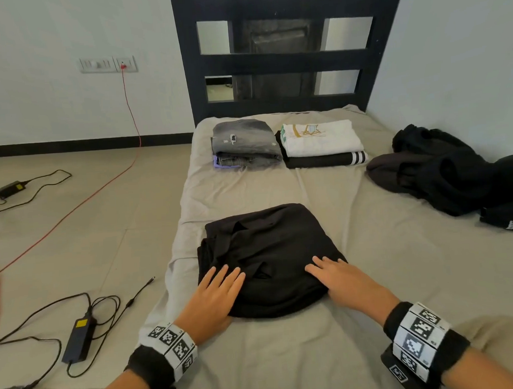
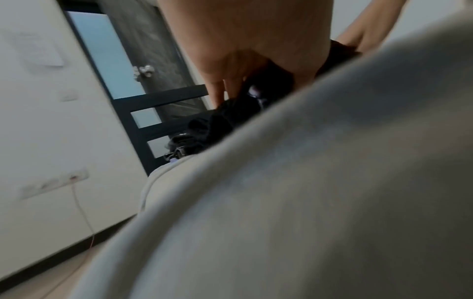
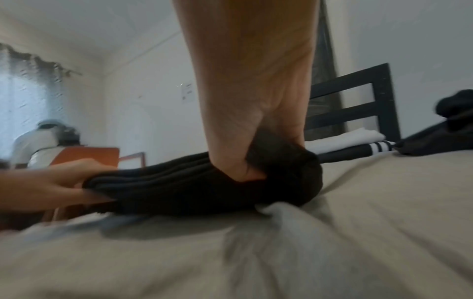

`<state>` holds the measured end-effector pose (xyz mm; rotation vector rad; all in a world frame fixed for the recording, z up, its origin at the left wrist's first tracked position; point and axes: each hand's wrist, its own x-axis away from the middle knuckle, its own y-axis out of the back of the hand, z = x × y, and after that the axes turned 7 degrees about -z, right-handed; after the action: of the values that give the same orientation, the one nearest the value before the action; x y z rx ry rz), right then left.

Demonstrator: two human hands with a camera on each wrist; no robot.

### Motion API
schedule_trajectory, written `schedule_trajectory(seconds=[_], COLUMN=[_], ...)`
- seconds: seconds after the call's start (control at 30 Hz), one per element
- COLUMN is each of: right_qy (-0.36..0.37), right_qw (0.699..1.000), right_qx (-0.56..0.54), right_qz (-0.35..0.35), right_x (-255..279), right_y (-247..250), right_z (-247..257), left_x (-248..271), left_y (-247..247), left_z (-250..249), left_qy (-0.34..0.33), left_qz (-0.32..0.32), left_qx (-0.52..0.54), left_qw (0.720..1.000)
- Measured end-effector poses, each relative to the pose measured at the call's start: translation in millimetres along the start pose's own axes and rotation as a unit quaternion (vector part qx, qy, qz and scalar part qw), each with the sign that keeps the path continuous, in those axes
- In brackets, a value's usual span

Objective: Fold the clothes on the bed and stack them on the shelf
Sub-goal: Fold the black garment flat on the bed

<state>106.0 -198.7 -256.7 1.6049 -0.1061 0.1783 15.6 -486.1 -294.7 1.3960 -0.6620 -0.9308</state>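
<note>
A folded black garment lies on the beige bed sheet close in front of me. My left hand holds its near left edge, fingers flat on top and thumb tucked beneath; the right wrist view shows that left hand pinching the layered black garment. My right hand holds the near right corner the same way, its thumb pressed in under the fabric. In the left wrist view the sheet hides most of the garment.
A folded grey stack and a white top on black striped clothes sit by the dark headboard. A heap of unfolded dark clothes lies at the bed's right. Cables and a power adaptor lie on the floor to the left.
</note>
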Motion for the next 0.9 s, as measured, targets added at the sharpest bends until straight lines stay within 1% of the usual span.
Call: schedule_trajectory(seconds=[0.03,0.07,0.1,0.13,0.2,0.27,0.33,0.4,0.47,0.5,0.57,0.63,0.7,0.8,0.83,0.87,0.9], right_qy=[-0.011,-0.023,-0.035,-0.050,-0.067,-0.089,-0.126,-0.167,-0.186,-0.191,-0.197,-0.205,-0.211,-0.231,-0.243,-0.255,-0.270], right_qw=[0.999,0.997,0.994,0.989,0.977,0.961,0.937,0.907,0.890,0.886,0.880,0.879,0.886,0.890,0.885,0.873,0.846], right_qx=[-0.031,-0.064,-0.092,-0.118,-0.183,-0.244,-0.291,-0.332,-0.355,-0.362,-0.370,-0.368,-0.356,-0.350,-0.360,-0.388,-0.439], right_qz=[-0.017,-0.036,-0.057,-0.072,-0.083,-0.095,-0.143,-0.197,-0.216,-0.220,-0.224,-0.221,-0.210,-0.179,-0.166,-0.152,-0.134], right_x=[-0.5,-0.2,0.5,0.9,0.0,-3.8,-12.6,-29.9,-53.1,-66.3,-92.8,-116.1,-133.1,-147.6,-149.9,-149.9,-147.6], right_y=[2.8,7.8,13.3,19.9,31.4,45.6,58.5,64.6,62.7,59.5,49.7,38.5,28.7,12.6,7.2,4.6,3.6], right_z=[-3.4,-7.5,-12.3,-16.8,-26.5,-34.5,-41.9,-48.6,-51.6,-51.9,-52.8,-54.3,-56.1,-58.8,-60.7,-61.8,-62.9], left_x=[-1.8,-4.3,-7.6,-11.1,-16.0,-24.1,-37.1,-54.7,-71.2,-77.9,-86.8,-91.1,-92.7,-95.1,-95.5,-95.2,-94.4], left_y=[2.3,8.2,14.4,21.3,30.4,36.5,38.2,36.9,33.3,29.5,18.2,8.0,0.7,-3.0,-3.4,-3.4,-2.3], left_z=[2.9,5.2,8.4,12.1,19.7,26.8,35.3,48.8,65.0,73.2,86.0,92.5,95.6,99.1,99.1,98.7,97.9], left_qy=[0.003,0.019,0.054,0.097,0.152,0.178,0.226,0.296,0.365,0.389,0.420,0.441,0.456,0.459,0.460,0.460,0.462], left_qz=[-0.019,-0.039,-0.059,-0.060,-0.088,-0.145,-0.194,-0.207,-0.185,-0.165,-0.110,-0.057,-0.018,0.013,0.016,0.015,0.009], left_qx=[0.005,0.036,0.088,0.155,0.257,0.312,0.351,0.363,0.351,0.339,0.310,0.299,0.296,0.282,0.280,0.280,0.281], left_qw=[1.000,0.998,0.993,0.981,0.950,0.922,0.888,0.859,0.842,0.840,0.846,0.844,0.839,0.842,0.842,0.842,0.841])
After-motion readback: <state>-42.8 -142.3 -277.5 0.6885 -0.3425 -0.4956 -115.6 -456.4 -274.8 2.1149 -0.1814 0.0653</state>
